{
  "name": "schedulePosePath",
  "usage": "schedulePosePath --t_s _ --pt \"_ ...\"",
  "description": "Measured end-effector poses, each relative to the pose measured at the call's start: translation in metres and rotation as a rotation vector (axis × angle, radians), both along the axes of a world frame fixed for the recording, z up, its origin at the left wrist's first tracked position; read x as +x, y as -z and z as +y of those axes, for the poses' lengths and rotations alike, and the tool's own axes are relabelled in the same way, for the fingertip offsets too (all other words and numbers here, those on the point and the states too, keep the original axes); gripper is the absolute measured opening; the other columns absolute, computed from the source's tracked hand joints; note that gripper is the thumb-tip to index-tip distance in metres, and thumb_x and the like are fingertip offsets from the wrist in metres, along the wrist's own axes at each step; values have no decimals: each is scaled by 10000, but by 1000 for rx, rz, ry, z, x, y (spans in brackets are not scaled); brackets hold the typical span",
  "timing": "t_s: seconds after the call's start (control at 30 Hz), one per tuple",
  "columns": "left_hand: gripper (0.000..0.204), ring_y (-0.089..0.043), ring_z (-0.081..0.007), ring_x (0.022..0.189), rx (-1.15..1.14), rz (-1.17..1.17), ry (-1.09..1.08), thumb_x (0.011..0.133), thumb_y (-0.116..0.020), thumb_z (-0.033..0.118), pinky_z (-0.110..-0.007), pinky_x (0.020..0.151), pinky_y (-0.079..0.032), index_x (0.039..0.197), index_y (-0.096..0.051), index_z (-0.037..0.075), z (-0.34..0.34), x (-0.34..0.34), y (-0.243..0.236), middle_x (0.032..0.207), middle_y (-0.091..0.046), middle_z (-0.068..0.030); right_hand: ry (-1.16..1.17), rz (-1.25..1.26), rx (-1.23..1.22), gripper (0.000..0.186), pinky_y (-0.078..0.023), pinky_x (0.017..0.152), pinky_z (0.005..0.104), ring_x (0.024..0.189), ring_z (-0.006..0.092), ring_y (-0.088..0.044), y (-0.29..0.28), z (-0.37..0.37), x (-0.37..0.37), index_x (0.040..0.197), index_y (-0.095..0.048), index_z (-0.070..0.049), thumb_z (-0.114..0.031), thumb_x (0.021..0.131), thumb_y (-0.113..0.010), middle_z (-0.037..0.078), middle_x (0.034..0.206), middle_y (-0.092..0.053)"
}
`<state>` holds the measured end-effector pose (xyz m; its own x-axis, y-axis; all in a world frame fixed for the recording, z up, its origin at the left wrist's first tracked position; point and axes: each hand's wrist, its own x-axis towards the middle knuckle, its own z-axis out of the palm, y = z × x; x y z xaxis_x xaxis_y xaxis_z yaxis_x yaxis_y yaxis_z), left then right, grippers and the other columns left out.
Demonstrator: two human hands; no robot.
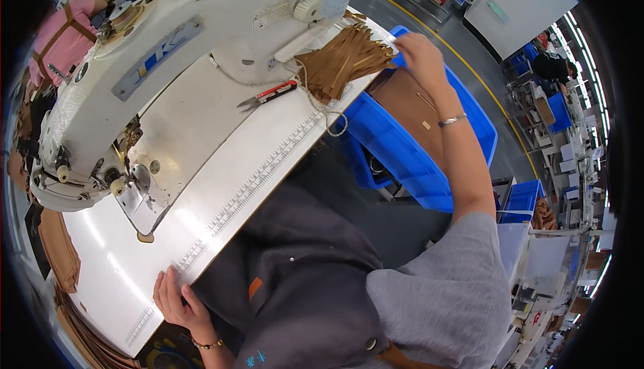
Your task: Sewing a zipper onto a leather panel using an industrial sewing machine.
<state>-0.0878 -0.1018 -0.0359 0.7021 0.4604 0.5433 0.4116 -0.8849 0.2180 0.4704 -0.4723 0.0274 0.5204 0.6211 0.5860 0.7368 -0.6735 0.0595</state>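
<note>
The bare left hand (180,304) rests, fingers loose, at the edge of the white ruler-marked tabletop (124,251). Farther along it lie flat brown strips (342,64), heaped beside a blue plastic bin (396,144) — at their end, the bare right hand (421,59), its grip impossible to tell.

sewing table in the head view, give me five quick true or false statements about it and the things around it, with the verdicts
1. The red-handled thread snips lie open-bladed on the white sewing table. True.
2. The right hand is gripping the thread snips. False: it is by the right end of the brown strips, above the blue bin.
3. The left hand is at the table's near edge. True.
4. The blue bin contains only white cloth. False: brown pieces lie in it.
5. The brown strips lie in a heap on the table. True.
</note>
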Motion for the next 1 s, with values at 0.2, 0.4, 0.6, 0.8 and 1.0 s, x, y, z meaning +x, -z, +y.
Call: schedulePosePath --t_s 0.2,0.4,0.6,0.8,1.0 --pt "417 -675 -416 1141 -20 -20 -4 1090 -544 325 -478 1001 -526 1234 -731 -18 -2 0 0 1150 -758 -157 -173 55 -337 551 -557 922 416 1087 310 -674 -2 90 9 1400 -645 -119 -20 858 -628 94 1225 -701" --pt "419 -680 -419 1123 -9 -8 -2 1079 -562 341 -491 994 -534 1226 -734 -12 -3 1 0 1143 -758 -155 -174 122 -396 428 -556 840 414 1027 309 -661 0 101 10 1251 -708 -71 -43 830 -633 107 1034 -622" --pt "403 -681 -406 1121 4 -10 11 1071 -581 336 -497 1000 -532 1219 -738 -5 -2 1 -1 1151 -760 -148 -117 97 -259 164 -550 766 428 953 312 -673 -8 101 10 985 -694 -45 -48 821 -699 88 1006 -618" --pt "404 -692 -386 1119 18 -6 13 1067 -590 351 -505 1010 -525 1211 -743 6 -2 1 0 1158 -764 -141 -126 61 -251 146 -556 733 464 890 344 -687 -22 97 9 963 -599 -66 -65 859 -701 89 1013 -653" --pt "399 -701 -375 1122 26 -22 13 1066 -591 353 -504 1015 -521 1211 -746 16 -1 0 3 1157 -768 -131 -118 126 -295 195 -555 753 476 901 353 -697 -23 98 8 1044 -620 -81 -64 864 -693 102 1008 -691"
